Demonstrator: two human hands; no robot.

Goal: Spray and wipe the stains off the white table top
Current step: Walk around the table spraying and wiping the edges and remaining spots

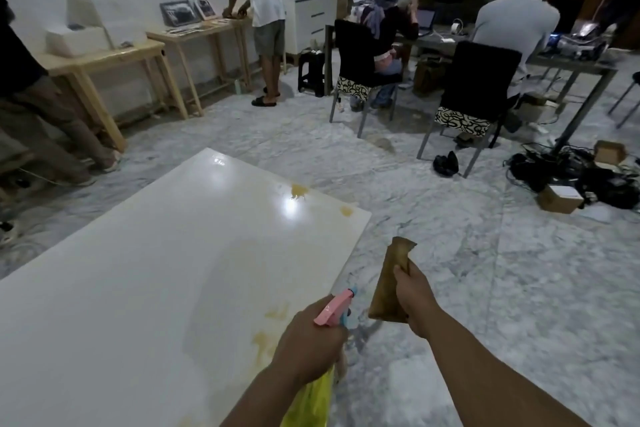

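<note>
The white table top [145, 288] fills the lower left. Yellow-brown stains sit near its far right corner [299, 190] and along its near right edge [266, 340]. My left hand [311, 340] grips a spray bottle [334, 307] with a pink and blue head and a yellow body, over the table's right edge, nozzle pointing up and away. My right hand [414, 302] holds a folded brown cloth [389, 282] off the table, above the floor to the right.
Marble floor [450, 253] surrounds the table. Two black chairs [474, 87] with seated people stand at a grey desk beyond. Wooden tables [114, 55] line the left wall, with a person standing there. Cables and boxes [571, 180] lie at the right.
</note>
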